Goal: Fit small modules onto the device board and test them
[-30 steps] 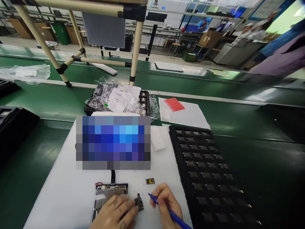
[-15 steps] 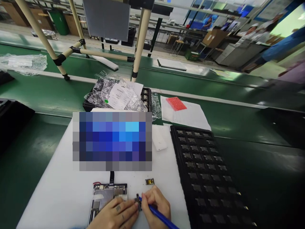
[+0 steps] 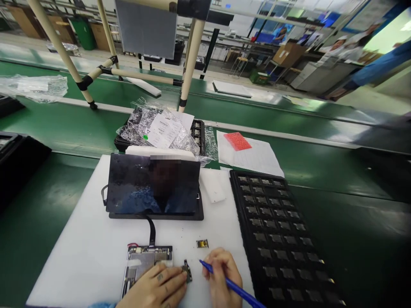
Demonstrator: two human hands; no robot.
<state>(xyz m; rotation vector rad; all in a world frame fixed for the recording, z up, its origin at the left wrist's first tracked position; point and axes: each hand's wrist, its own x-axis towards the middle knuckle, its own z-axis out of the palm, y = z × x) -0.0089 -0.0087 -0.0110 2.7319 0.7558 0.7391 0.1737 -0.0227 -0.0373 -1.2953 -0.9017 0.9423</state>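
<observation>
My left hand [image 3: 157,284] lies flat, fingers stretched out together, partly over the lower right of an opened device with a circuit board [image 3: 141,258]. Its fingertips touch the edge of a small dark flat part [image 3: 187,271] on the white foam. Between the fingers of my right hand [image 3: 221,273] is a blue pen-like tool [image 3: 240,291], its pointed tip to the upper left, apart from the dark part. Just above that hand rests a small black and yellow part [image 3: 202,244]. A black ribbon cable [image 3: 152,231] runs from the board to a propped dark screen [image 3: 154,184].
The white foam sheet [image 3: 70,239] lies on a green bench. A black tray [image 3: 279,248] with many small parts is at the right. Behind the screen are a wrapped tray [image 3: 163,128], white paper [image 3: 257,156] and a red sheet [image 3: 237,141]. A beige pipe frame [image 3: 192,60] rises beyond.
My right hand has drawn back to the right with the blue tool, its tip leaving the small dark part. The left hand stays in place.
</observation>
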